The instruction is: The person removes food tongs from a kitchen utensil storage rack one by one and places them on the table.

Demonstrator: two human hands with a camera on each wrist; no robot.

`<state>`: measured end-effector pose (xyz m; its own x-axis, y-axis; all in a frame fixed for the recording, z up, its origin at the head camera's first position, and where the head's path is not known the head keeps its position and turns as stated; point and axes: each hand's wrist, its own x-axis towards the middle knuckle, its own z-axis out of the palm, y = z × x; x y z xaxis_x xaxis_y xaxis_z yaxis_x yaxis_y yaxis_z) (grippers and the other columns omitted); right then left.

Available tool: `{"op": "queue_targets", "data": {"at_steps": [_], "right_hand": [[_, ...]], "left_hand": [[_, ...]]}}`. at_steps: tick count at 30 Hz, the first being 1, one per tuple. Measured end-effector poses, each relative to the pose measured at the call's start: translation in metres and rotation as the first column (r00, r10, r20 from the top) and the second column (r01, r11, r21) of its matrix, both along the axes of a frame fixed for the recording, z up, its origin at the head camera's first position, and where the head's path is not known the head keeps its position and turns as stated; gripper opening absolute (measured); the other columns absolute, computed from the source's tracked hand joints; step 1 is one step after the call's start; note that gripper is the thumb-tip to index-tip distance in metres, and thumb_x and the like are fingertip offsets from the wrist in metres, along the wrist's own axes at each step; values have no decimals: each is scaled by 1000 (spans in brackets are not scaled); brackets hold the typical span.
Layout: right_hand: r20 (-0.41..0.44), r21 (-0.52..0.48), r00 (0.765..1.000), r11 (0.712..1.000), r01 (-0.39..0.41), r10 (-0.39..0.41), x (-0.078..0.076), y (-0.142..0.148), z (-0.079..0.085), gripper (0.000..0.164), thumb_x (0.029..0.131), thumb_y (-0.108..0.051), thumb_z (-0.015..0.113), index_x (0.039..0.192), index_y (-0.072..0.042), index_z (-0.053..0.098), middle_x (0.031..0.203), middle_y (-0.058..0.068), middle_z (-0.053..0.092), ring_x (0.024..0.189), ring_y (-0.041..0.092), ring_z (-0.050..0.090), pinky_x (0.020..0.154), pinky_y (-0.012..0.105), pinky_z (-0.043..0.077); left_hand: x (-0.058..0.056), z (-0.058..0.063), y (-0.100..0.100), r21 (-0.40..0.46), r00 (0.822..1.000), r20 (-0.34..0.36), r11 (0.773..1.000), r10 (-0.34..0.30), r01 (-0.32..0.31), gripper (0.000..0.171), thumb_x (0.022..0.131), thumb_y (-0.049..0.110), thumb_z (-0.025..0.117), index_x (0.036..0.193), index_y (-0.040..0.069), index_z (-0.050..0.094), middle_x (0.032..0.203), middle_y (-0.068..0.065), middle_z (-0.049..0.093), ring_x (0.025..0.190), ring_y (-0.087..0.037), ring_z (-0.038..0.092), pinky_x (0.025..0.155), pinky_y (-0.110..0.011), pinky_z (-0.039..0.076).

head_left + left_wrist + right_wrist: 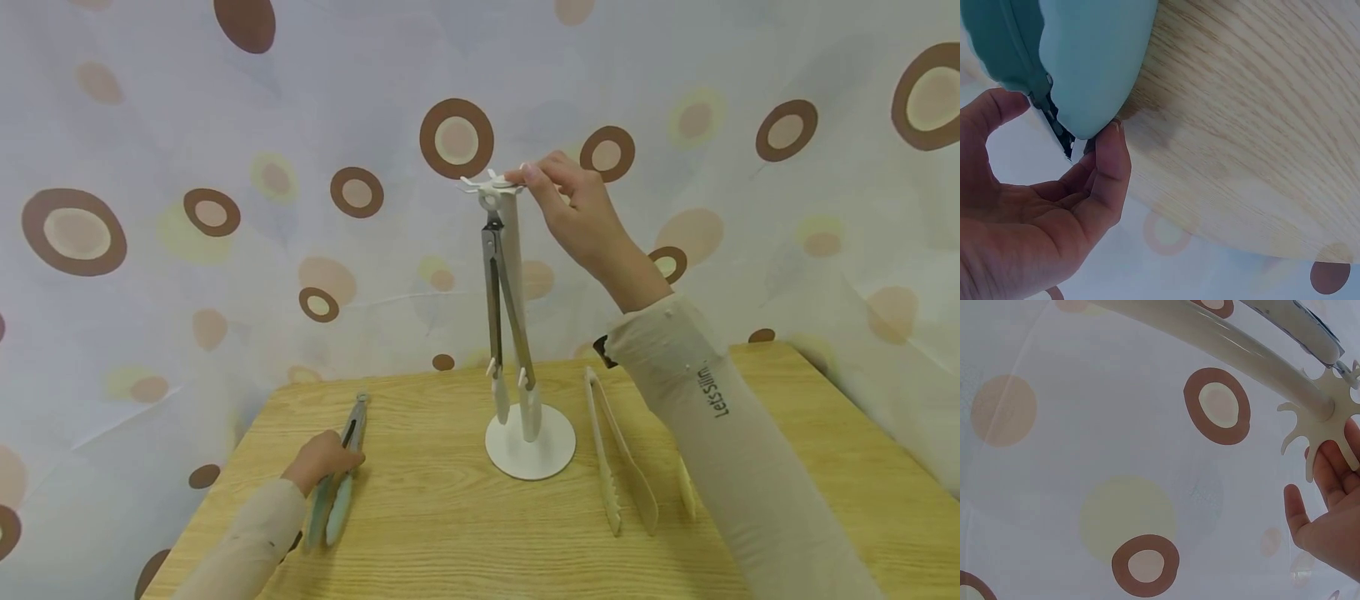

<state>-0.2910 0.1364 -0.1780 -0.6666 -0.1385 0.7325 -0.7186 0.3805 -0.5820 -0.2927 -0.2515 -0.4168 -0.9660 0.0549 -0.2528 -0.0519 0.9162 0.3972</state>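
Observation:
My left hand grips grey metal tongs with pale teal ends at the table's left side. The left wrist view shows thumb and fingers on either side of the tongs, close to where the teal ends meet the metal. My right hand rests its fingertips on top of a white stand with a ring of hooks. Its thumb stands apart from the hooks in the right wrist view. Metal tongs with white ends hang by their loop from a hook, facing me.
Cream tongs lie spread on the wooden table right of the stand's round base. A pale yellowish piece shows partly beside my right sleeve. Behind the table hangs a dotted cloth.

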Motion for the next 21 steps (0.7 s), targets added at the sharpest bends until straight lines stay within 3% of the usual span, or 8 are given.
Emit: {"op": "queue_targets", "data": {"at_steps": [8, 21], "right_hand": [[-8, 4, 1000, 1000, 3, -3, 0, -1, 2, 33, 103, -22, 45, 119, -5, 68, 103, 10, 58, 98, 13, 46, 88, 33, 34], [-4, 13, 1000, 1000, 10, -10, -1, 0, 1, 35, 103, -23, 44, 119, -5, 68, 104, 11, 58, 100, 14, 47, 92, 36, 35]], "left_hand": [[-2, 1, 1, -22, 1000, 7, 1000, -1, 1, 35, 86, 23, 62, 93, -11, 56, 85, -14, 58, 76, -27, 54, 72, -44, 50], [-2, 4, 9, -129, 999, 22, 991, -38, 41, 41, 89, 23, 62, 100, -16, 59, 93, -20, 64, 84, -30, 61, 81, -49, 51]]}}
